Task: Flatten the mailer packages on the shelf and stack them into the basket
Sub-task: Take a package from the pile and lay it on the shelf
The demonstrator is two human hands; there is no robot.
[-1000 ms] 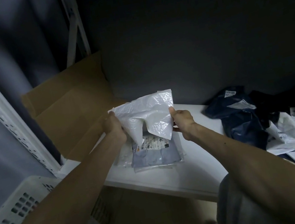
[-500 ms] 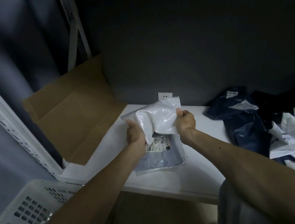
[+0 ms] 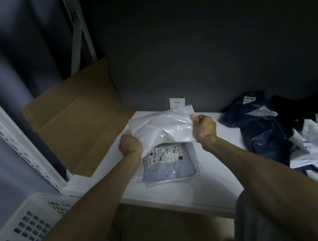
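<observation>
A crinkled white mailer [image 3: 164,129] is stretched just above the white shelf [image 3: 216,174]. My left hand [image 3: 129,145] grips its left edge and my right hand [image 3: 204,128] grips its right edge. Under it lies a flat stack of grey mailers [image 3: 170,166] with a printed label on top; the white mailer covers the stack's far end. The white perforated basket [image 3: 18,234] stands at the lower left, beside and below the shelf's left end.
A flattened cardboard sheet [image 3: 77,122] leans at the shelf's left end against the white upright [image 3: 7,134]. A loose pile of dark blue and white mailers [image 3: 287,131] fills the right side. A wall socket [image 3: 177,102] sits behind the shelf.
Both hands have pulled the white mailer wider and lower, from a bunched upright shape to a spread sheet over the grey stack. The basket shows more at lower left.
</observation>
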